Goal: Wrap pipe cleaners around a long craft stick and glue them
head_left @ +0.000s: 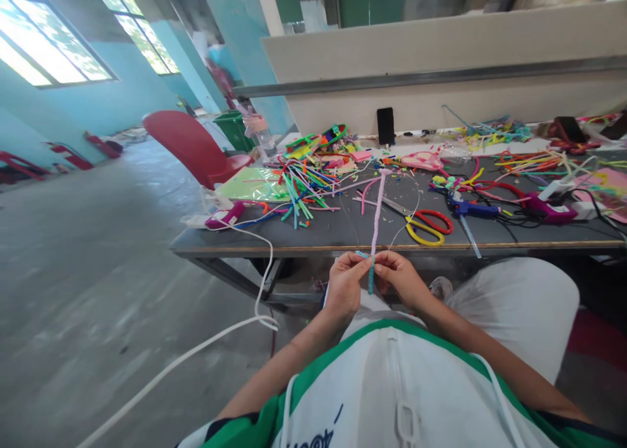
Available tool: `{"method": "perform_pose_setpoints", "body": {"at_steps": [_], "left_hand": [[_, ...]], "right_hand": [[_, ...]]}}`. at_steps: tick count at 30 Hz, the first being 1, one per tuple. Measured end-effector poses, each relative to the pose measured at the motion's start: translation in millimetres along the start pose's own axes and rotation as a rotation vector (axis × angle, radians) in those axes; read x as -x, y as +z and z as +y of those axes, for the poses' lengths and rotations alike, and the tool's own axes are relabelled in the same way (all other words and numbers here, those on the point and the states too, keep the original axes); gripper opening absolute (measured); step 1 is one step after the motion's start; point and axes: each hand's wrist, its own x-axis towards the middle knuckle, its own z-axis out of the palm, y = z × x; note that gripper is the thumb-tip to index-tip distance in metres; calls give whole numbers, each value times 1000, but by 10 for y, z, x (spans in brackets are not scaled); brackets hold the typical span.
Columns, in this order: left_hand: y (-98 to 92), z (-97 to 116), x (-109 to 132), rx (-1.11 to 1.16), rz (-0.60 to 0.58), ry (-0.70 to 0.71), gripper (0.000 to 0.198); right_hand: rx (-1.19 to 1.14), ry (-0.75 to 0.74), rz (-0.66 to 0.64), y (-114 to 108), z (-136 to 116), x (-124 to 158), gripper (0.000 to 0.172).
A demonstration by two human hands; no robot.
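Between my hands, over my lap at the table's front edge, is a pipe-cleaner strip: a long pale pink-purple stem [378, 216] with a short blue pipe cleaner [371, 283] at its near end. My left hand [349, 279] pinches the blue piece from the left, its fingers closed. From the other side my right hand [398, 275] closes its thumb and fingers on the same joint. The pink-purple stem reaches away over the table top. Thin wire loops curve out on both sides of it. My fingertips partly hide the joint.
Scissors [428, 229] with red and yellow handles lie right of the stem. Beyond them rests a blue glue gun [473, 208] among cords. Coloured pipe cleaners [298, 190] are heaped at left. A black phone [385, 126] leans at the back. A white cable [196, 340] hangs off the left side.
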Motion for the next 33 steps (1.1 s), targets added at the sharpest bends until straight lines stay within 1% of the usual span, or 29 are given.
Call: {"method": "perform_pose_setpoints", "body": {"at_steps": [2,4,8,16,19,22,24,27,30,33], "left_hand": [[-11,-2,3,-33,-14,27,16],[-21,-16,10,-94,-35,28,16],[-34,-59,21,-167,-60,-9,17],[-43,-82,17,-195,-82,-38,15],[-37,-80,16,-163,-94,-63,15],[8,-48,23,-70,-106,-120,18],[50,-16,35,-17,-98,-163,21],[94,13,52,-13,-75,-200,24],[95,-9,48,-60,-37,-129,25],[73,-52,19,-218,-7,-3,21]], "right_hand": [[45,-64,80,-23,-72,3,26],[52,-88,135,-33,-110,6,27],[32,-69,168,-34,-103,9,24],[152,-52,207,-64,-140,29,20],[178,-50,213,-71,-140,31,19],[187,-54,241,-61,-122,28,17],[154,-43,260,-45,-111,27,16],[96,-18,284,-22,-93,26,18],[155,-44,324,-22,-55,13,20],[216,-83,368,-38,-4,-11,21]]}}
